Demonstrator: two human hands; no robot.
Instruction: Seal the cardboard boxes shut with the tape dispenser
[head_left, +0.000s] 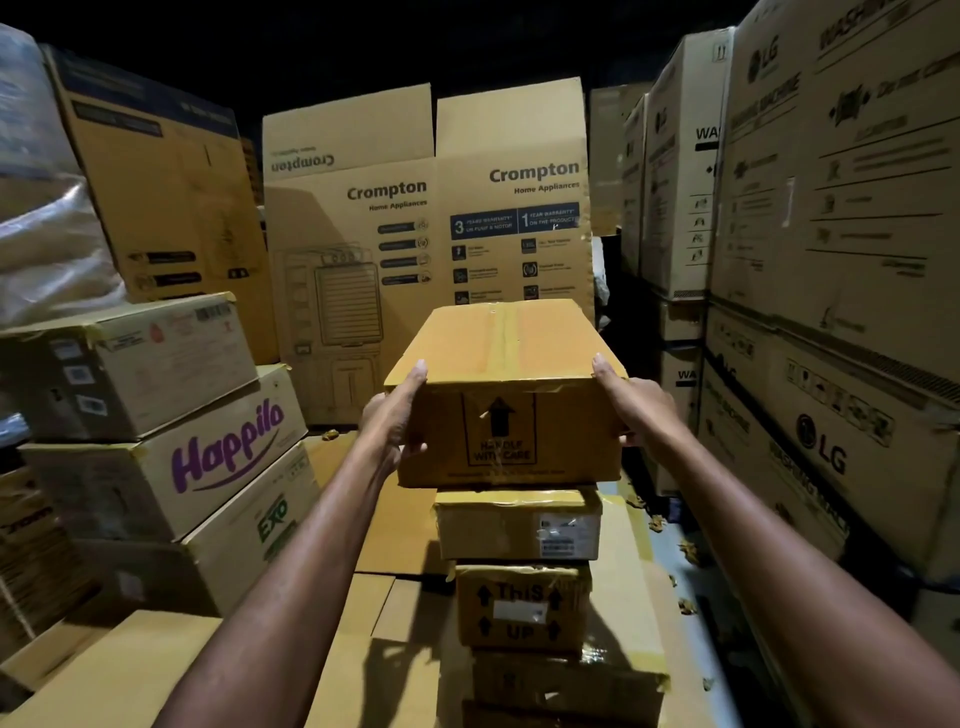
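A brown cardboard box (506, 374) marked "Handle with care" sits at the top of a narrow stack of smaller boxes (519, 525). A strip of tape runs down the middle seam of its closed lid. My left hand (397, 410) grips its near left corner, thumb on the front face and fingers up the side. My right hand (631, 402) grips the near right corner in the same way. I cannot tell whether the box rests on the stack or is lifted just above it. No tape dispenser is in view.
Tall Crompton boxes (426, 234) stand behind the stack. LG washing machine cartons (831, 260) wall the right side. Happilo and Exo boxes (208, 467) are piled at the left. Flattened cardboard (363, 623) covers the floor, with tape scraps (685, 551) at the right.
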